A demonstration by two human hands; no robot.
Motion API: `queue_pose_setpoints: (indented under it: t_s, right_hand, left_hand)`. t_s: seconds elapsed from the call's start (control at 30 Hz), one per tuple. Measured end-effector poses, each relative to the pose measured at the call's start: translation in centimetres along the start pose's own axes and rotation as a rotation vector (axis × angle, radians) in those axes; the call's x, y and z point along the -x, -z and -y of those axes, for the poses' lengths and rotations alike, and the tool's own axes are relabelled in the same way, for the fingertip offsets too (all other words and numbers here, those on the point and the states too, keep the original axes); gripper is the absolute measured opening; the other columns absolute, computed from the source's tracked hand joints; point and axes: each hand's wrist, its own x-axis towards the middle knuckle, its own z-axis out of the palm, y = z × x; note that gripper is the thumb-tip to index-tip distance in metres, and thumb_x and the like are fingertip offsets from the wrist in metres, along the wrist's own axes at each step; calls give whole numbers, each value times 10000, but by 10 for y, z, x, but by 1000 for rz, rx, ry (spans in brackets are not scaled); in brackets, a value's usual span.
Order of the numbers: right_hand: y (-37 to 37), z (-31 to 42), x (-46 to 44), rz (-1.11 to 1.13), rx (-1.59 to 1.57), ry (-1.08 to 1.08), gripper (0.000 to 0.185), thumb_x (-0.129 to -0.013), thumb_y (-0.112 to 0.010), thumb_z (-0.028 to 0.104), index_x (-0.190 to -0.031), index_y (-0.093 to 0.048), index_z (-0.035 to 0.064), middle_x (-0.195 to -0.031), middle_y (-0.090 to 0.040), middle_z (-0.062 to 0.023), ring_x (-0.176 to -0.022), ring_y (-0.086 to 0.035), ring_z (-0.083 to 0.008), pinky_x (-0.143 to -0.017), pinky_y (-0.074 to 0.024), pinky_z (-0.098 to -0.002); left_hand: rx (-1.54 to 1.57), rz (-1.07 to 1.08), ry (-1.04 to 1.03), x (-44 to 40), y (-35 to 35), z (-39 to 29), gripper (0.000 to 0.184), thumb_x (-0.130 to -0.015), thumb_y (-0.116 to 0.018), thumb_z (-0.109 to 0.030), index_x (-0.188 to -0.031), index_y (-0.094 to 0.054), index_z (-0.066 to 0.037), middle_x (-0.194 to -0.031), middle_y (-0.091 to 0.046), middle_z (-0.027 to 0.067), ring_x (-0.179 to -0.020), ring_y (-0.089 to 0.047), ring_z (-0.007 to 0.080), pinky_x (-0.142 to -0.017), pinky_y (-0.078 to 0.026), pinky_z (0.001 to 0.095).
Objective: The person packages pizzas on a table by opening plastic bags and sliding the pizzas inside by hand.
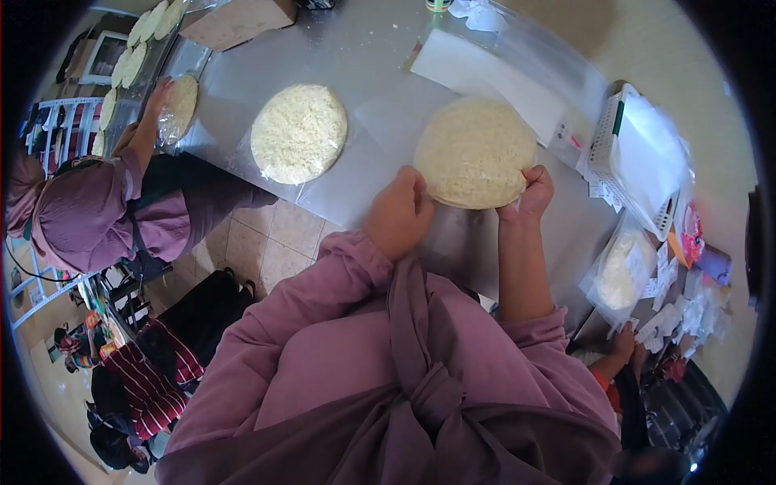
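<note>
A round, pale disc that looks like a cheese-covered pizza (pixel 475 152) is held up in clear plastic over the metal table, tilted and slightly blurred. My left hand (pixel 402 212) is closed at its lower left edge, with fingers curled and fingertips partly hidden. Around the lower right edge, my right hand (pixel 529 194) pinches the plastic, thumb in front. To the left lies a second round pizza (pixel 299 133), with a white, crumbly top and clear plastic about it.
White sheets (pixel 485 89) lie behind the held pizza. A white basket (pixel 608 133) with plastic bags stands at right, near a bagged white item (pixel 621 271) and another person's hand (pixel 623 343). At left, a co-worker (pixel 89 210) handles another disc (pixel 179 109). A cardboard box (pixel 238 23) sits behind.
</note>
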Motion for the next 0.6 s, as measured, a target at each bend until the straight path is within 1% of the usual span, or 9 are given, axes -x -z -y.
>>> queue_pose_setpoints:
  t_s: [0.07, 0.2, 0.27, 0.37, 0.43, 0.47, 0.53, 0.57, 0.6]
  right_hand:
    - [-16, -2, 7, 35, -15, 0, 576, -617, -401, 125, -1139, -431, -119, -1138, -500, -247, -1029, -515, -376, -916, -416, -463]
    - [-37, -22, 23, -78, -20, 115, 527, -634, -401, 125, -1120, -454, -73, -1106, -524, -195, -1019, -518, -350, -913, -417, -450]
    - [-28, -27, 28, -89, -26, 165, 500, -645, -402, 124, -1108, -462, -57, -1093, -532, -177, -1013, -520, -340, -906, -421, -447]
    - [-5, -30, 48, 2, 68, 212, 406, -663, -410, 77, -1045, -489, -38, -1038, -534, -132, -953, -535, -289, -836, -453, -419]
    - [10, -27, 71, -143, 45, -31, 368, -650, -413, 55, -995, -511, -24, -999, -544, -128, -911, -542, -270, -806, -461, -396]
    - [23, -28, 72, -144, 41, -22, 368, -650, -413, 55, -995, -511, -24, -999, -544, -128, -911, -542, -270, -806, -461, -396]
    - [53, -30, 69, -30, 26, -85, 382, -625, -427, 51, -989, -521, -15, -975, -552, -126, -897, -544, -262, -800, -463, -372]
    - [65, -28, 66, -27, 22, -67, 382, -625, -427, 51, -989, -521, -15, -975, -552, -126, -897, -544, -262, -800, -463, -372]
    - [77, -25, 63, 129, -51, -102, 409, -611, -435, 63, -1002, -521, -17, -977, -554, -132, -901, -544, -272, -806, -460, -385]
  left_hand:
    - [-12, 7, 7, 1, -2, -3, 188, -731, -552, -62, -884, -445, -39, -679, -538, 139, -607, -554, 316, -546, -434, 372]
    - [27, 50, -131, -3, -7, -24, 200, -742, -546, -62, -915, -448, -42, -687, -536, 137, -609, -551, 318, -546, -435, 382]
    - [49, 83, -182, -5, -10, -28, 199, -747, -541, -63, -923, -450, -42, -696, -537, 137, -617, -550, 320, -549, -436, 385]
    - [10, 134, -332, -5, -19, -28, 166, -753, -524, -69, -910, -474, -43, -724, -546, 142, -668, -551, 328, -591, -438, 394]
    - [-36, 397, -396, 8, -31, -12, 142, -749, -514, -74, -888, -506, -46, -751, -558, 153, -726, -550, 335, -641, -434, 406]
    - [-36, 403, -404, 13, -35, -11, 142, -749, -514, -74, -888, -506, -46, -751, -558, 153, -726, -550, 335, -641, -434, 406]
    - [-23, 639, -413, 20, -42, -14, 151, -729, -520, -72, -875, -527, -37, -771, -564, 160, -759, -545, 343, -672, -427, 415]
    - [-25, 646, -431, 19, -43, -19, 151, -729, -520, -72, -875, -527, -37, -771, -564, 160, -759, -545, 343, -672, -427, 415]
    - [-59, 702, -491, 18, -44, -26, 164, -722, -523, -64, -884, -527, -37, -783, -566, 158, -765, -544, 342, -679, -428, 414]
